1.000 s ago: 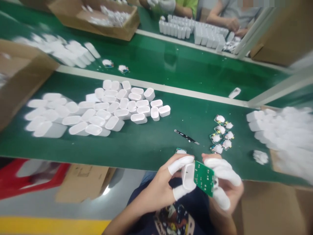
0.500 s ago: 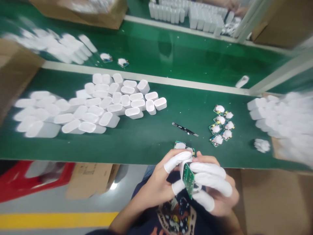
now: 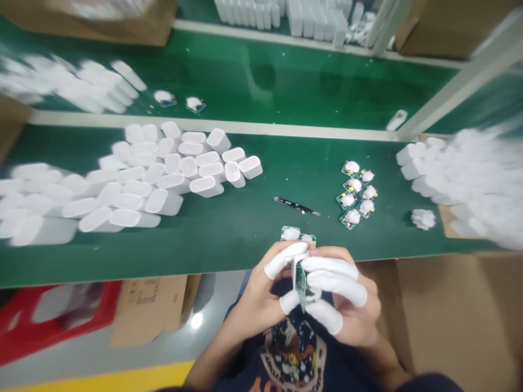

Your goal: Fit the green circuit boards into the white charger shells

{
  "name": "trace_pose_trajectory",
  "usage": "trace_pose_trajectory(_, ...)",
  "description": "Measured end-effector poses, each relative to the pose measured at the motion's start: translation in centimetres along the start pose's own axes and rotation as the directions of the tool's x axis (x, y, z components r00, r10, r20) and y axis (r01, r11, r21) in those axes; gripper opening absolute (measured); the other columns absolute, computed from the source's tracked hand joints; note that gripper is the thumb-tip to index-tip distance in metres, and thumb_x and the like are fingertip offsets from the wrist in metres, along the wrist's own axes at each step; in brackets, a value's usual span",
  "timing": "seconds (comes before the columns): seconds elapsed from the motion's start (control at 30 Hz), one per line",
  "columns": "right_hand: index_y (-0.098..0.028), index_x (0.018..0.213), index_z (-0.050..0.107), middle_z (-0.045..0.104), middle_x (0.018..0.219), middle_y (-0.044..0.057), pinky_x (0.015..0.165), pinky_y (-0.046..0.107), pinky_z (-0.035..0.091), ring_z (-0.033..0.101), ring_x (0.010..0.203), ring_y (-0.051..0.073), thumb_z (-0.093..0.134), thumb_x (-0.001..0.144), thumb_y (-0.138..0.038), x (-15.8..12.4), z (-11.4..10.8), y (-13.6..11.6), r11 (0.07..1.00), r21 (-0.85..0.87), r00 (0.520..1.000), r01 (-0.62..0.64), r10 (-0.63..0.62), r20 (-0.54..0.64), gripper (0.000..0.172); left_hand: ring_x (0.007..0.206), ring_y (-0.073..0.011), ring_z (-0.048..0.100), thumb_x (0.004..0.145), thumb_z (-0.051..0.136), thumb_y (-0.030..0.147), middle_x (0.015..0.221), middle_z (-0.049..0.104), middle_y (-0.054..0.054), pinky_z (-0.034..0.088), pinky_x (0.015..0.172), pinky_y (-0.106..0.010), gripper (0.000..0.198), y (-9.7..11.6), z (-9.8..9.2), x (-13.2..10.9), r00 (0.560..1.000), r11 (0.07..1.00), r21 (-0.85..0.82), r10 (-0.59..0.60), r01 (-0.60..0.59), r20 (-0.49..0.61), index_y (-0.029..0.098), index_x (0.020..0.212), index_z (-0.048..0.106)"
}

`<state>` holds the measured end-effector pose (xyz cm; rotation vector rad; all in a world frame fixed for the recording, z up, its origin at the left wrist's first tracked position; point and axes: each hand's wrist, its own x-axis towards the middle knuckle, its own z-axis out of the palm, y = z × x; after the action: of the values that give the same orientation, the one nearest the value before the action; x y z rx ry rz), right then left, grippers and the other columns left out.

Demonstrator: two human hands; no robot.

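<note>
Just in front of the bench edge, my left hand [image 3: 265, 294] pinches a white plastic housing [image 3: 295, 272], mostly covered by the fingers. My right hand [image 3: 347, 296], wearing white finger cots like the left, grips a green circuit board [image 3: 301, 283] seen nearly edge-on. Board and housing are side by side between the hands; whether the board sits inside cannot be made out. Just beyond the fingers lie two boards with white blobs [image 3: 291, 234], partly hidden. Black tweezers [image 3: 297, 206] rest on the green bench farther off.
Many upright white housings [image 3: 163, 169] crowd the left of the bench [image 3: 229, 234]. Several boards [image 3: 352, 185] lie to the right, near a crumpled white lump [image 3: 423, 219] and a heap of white parts [image 3: 457, 179]. A pale rail [image 3: 286, 129] and post [image 3: 433, 92] bound the back.
The circuit board has turned more edge-on and sits closer against the white housing. My hands have drawn slightly together. The whole view has shifted, moving the bench items leftward in the picture.
</note>
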<state>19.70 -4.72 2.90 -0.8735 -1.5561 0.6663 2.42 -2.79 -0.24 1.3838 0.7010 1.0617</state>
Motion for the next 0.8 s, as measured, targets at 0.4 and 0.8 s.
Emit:
trace_pose_trajectory(0.4,-0.033,0.13,0.072,0.078,0.126,0.01,0.104,0.052,0.06,0.069,0.125,0.03,0.078,0.091,-0.017,-0.8,0.5,-0.3,0.994,-0.042,0.994,-0.101,0.099,-0.05,0.043,0.119,-0.0287,0.074,0.093,0.078,0.029,0.138,0.065,-0.012,0.068,0.089,-0.031,0.049,-0.1,0.5,0.0,0.999,0.999,-0.008,-0.041,0.041,0.022,0.028,0.14,0.065)
trace_pose_trajectory(0.8,-0.025,0.14,0.062,0.071,0.141,0.014,0.11,0.043,0.059,0.073,0.125,0.03,0.081,0.09,-0.033,-2.3,-0.2,-1.1,0.847,0.132,0.856,-0.516,0.514,0.049,0.054,0.128,-0.03,0.069,0.094,0.069,0.013,0.14,0.066,-0.013,0.062,0.104,-0.041,0.061,-0.9,0.4,-0.2,0.984,0.945,0.289,0.124,-0.156,0.126,0.03,0.151,0.054)
